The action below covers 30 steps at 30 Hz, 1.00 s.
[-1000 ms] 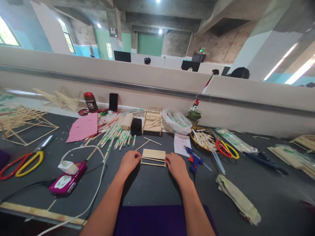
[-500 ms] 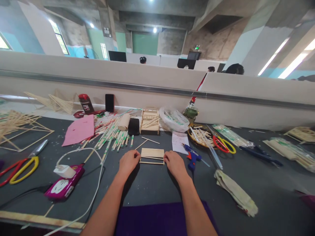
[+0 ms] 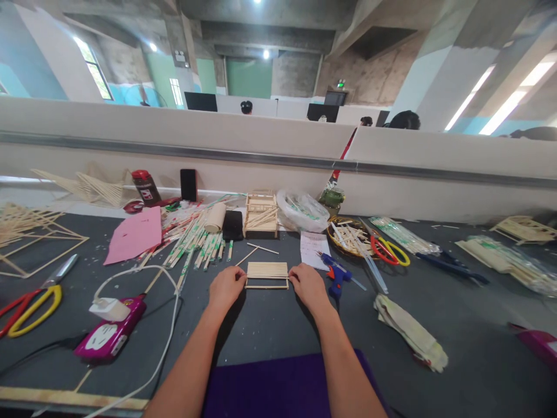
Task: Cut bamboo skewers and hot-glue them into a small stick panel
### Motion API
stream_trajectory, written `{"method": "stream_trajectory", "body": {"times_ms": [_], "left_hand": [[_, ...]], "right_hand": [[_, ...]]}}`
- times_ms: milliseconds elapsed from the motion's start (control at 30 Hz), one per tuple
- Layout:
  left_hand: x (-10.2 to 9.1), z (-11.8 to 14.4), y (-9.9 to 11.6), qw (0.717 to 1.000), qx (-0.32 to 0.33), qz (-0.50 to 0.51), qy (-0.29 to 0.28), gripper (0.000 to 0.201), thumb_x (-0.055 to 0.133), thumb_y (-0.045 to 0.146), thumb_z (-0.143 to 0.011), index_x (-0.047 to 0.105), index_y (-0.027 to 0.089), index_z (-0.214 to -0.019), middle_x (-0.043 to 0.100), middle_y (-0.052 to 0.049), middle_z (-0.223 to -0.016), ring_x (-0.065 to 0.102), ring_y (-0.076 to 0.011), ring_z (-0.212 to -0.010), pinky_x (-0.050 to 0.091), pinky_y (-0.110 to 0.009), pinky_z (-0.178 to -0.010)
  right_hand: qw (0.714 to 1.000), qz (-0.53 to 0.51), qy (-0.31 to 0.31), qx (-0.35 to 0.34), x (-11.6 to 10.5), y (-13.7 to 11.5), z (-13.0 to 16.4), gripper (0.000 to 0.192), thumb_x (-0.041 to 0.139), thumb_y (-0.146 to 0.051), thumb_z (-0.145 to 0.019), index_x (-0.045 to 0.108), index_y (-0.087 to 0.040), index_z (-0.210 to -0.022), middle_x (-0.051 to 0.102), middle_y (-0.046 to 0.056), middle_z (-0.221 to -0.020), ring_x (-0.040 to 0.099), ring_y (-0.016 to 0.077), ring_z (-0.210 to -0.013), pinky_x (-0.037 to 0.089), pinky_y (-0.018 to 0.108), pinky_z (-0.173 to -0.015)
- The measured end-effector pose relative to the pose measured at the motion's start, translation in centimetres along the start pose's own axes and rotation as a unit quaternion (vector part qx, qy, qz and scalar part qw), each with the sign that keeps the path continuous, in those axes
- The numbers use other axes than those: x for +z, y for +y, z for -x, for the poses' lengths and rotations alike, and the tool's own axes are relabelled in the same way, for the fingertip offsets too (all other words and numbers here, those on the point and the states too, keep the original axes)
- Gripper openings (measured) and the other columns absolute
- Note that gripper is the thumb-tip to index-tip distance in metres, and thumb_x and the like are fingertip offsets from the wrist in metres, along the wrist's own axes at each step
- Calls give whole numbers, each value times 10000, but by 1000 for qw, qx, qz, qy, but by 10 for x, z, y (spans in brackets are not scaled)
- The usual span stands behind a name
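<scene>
A small panel of pale wooden sticks (image 3: 267, 268), laid side by side, rests on the dark tabletop between my hands. At its left end, the thumb and fingers of my left hand (image 3: 226, 287) are closed in a pinch. My right hand (image 3: 308, 285) pinches at the right end in the same way. Between the two pinches runs a wooden stick (image 3: 267, 277) along the panel's near edge. A separate front stick (image 3: 266, 287) lies closer to me, with a dark gap behind it. My fingertips partly cover both ends of the panel.
Behind are loose sticks (image 3: 262, 248) and a stick-built model (image 3: 261, 217). A blue glue gun (image 3: 338, 277), a basket of stick pieces (image 3: 348, 239) and a glove (image 3: 411, 334) lie right. A purple power strip (image 3: 111, 331) with a white cable and scissors (image 3: 37, 305) lie left.
The stick between my fingers now lies straighter against the panel, where a slanted gap showed before. The view has shifted slightly to the right; both hands keep their pinch.
</scene>
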<state>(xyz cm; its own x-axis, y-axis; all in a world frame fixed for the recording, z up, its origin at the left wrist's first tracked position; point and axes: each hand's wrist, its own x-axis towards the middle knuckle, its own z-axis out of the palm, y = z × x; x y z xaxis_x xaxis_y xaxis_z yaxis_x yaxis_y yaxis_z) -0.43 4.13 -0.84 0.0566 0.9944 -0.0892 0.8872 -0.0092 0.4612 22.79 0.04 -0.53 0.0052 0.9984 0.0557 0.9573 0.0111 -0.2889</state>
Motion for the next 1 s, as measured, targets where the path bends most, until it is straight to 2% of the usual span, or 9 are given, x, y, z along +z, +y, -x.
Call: {"method": "stream_trajectory", "body": {"times_ms": [333, 1000], "left_hand": [[-1, 1, 0, 1000, 19, 19, -8, 190, 533, 290, -798, 708, 241, -852, 724, -25, -943, 637, -182, -846, 389, -243, -644], [-1, -1, 0, 999, 5, 33, -7, 188, 536, 277, -796, 710, 229, -851, 728, -35, -925, 640, -185, -838, 389, -243, -643]], "right_hand": [[1000, 5, 17, -5, 4, 3, -2, 198, 492, -228, -908, 690, -242, -899, 630, 43, -928, 561, 165, -934, 351, 237, -766], [1000, -14, 21, 5, 5, 0, -1, 201, 490, -228, -908, 690, -228, -889, 639, 47, -939, 564, 168, -949, 359, 241, -811]]}}
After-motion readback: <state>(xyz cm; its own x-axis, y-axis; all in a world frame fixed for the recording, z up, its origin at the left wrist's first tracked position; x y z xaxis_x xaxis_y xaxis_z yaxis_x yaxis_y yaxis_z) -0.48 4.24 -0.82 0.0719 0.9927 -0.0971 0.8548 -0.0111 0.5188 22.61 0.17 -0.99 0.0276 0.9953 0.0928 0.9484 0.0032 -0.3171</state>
